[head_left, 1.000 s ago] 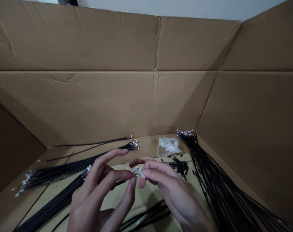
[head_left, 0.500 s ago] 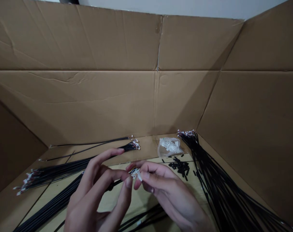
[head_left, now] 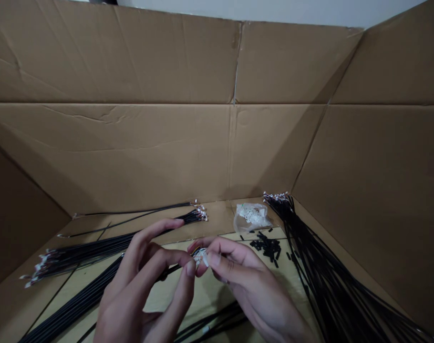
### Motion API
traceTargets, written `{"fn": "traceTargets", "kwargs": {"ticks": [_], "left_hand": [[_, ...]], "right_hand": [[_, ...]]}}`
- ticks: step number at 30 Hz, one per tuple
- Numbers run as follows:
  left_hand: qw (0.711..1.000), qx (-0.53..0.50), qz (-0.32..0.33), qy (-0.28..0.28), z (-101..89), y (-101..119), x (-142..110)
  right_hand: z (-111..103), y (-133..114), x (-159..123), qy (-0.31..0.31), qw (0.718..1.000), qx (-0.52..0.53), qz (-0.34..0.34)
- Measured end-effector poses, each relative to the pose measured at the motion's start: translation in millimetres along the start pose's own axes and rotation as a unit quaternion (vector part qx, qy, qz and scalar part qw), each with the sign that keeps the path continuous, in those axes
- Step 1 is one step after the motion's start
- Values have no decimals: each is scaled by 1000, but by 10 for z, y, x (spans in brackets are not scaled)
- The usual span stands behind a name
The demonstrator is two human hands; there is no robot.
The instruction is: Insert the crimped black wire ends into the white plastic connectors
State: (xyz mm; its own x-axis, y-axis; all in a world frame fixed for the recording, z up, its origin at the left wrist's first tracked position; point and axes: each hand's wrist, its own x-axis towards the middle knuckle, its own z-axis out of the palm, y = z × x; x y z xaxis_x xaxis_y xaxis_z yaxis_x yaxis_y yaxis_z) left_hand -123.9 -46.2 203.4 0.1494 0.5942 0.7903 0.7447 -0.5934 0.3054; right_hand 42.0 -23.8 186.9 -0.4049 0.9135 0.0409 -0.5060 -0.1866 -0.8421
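Note:
Thumb and index finger of my left hand [head_left: 145,276] pinch the thin coloured wires at the end of a black cable [head_left: 173,270]. My right hand [head_left: 245,276] grips a small white connector [head_left: 204,258] between thumb and fingers, right beside the left fingertips. The wires run between the two hands. Fingertips partly hide where wires and connector meet, so I cannot tell how far they are joined. The other left fingers are raised and bent.
A clear bag of white connectors [head_left: 253,215] lies near the back wall, with short black tubes [head_left: 267,247] in front. Bundled black cables lie at left [head_left: 91,247] and right [head_left: 320,276]. More cables [head_left: 217,320] lie beneath my hands. Cardboard walls [head_left: 149,157] surround the work surface.
My right thumb and fingers have shifted very slightly at the connector. Both hands otherwise keep the same hold and place.

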Motion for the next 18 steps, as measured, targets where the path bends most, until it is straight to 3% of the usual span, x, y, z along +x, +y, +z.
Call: {"fn": "traceTargets", "kwargs": {"ticks": [6,11,18], "left_hand": [[1000,10,20,6,4,-8,39],[999,33,28,-26,-11,-44,18],[999,25,38,-3,-18,-17,16]], "right_hand": [[-4,-5,1,2,1000,-2,2],[-14,-3,-4,-5,1000,-2,-4],[-31,-6,-13,-10,1000,7,1]]}}
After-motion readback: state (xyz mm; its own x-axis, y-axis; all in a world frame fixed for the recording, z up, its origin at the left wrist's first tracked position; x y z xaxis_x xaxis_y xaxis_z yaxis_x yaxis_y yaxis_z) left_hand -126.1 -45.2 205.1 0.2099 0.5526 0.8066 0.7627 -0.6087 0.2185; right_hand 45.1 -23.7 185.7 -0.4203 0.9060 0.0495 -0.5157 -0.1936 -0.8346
